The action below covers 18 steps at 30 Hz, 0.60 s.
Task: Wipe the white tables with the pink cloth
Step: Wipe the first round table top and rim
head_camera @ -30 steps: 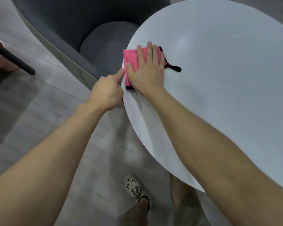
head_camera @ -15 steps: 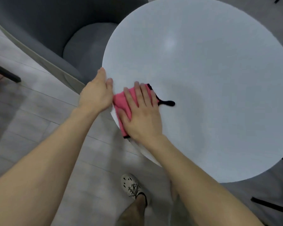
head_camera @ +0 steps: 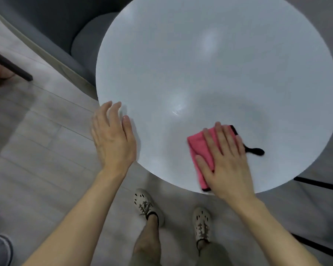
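A round white table [head_camera: 210,73] fills the upper right of the head view. A folded pink cloth [head_camera: 201,148] with a black edge and a black loop lies on its near rim. My right hand [head_camera: 226,160] presses flat on the cloth with straight fingers. My left hand [head_camera: 112,137] rests at the table's left edge, fingers straight, thumb on the top, holding nothing.
A dark grey armchair [head_camera: 81,41] stands behind the table at the upper left. A dark furniture leg [head_camera: 10,68] crosses the floor at far left. Black legs [head_camera: 318,184] show at the right edge. My two feet stand below the table's near rim.
My right hand has slid the pink cloth along the near rim from the table's left edge to the right. My left hand has opened and stayed at the left edge.
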Available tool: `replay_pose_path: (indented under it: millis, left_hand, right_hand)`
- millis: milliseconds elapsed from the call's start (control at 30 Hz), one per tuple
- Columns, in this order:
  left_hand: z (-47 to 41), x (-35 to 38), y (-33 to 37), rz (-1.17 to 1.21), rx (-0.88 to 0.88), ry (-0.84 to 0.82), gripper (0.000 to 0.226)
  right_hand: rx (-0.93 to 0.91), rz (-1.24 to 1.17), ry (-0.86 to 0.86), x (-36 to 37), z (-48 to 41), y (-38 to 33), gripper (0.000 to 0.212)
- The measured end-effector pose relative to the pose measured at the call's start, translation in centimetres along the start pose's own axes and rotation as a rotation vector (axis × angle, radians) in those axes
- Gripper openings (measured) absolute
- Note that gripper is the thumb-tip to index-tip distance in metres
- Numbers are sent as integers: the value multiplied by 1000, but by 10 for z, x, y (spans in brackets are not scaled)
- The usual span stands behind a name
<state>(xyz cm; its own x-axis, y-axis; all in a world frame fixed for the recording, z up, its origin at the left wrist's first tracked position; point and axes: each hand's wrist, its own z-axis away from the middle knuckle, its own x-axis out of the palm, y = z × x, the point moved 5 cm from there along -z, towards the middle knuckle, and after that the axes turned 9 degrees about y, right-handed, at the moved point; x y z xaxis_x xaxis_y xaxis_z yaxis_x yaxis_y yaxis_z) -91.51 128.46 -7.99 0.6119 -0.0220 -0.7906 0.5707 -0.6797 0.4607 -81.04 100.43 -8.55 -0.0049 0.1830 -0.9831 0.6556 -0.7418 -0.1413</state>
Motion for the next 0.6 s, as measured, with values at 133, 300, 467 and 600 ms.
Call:
replay_pose_path:
  millis: [133, 300, 467, 600]
  left_hand:
    - [33, 2, 29, -102, 71, -183, 36]
    - [4, -10, 27, -256, 120, -513, 37]
    - [1, -11, 49, -410, 25, -690, 61]
    - [7, -12, 61, -466, -3, -716, 115]
  right_hand:
    - [378, 89, 80, -6, 8, 40, 73]
    - [28, -123, 52, 23, -37, -114, 69]
    - [-239, -199, 73, 8, -6, -64, 59]
    - [80, -19, 110, -14, 24, 108, 62]
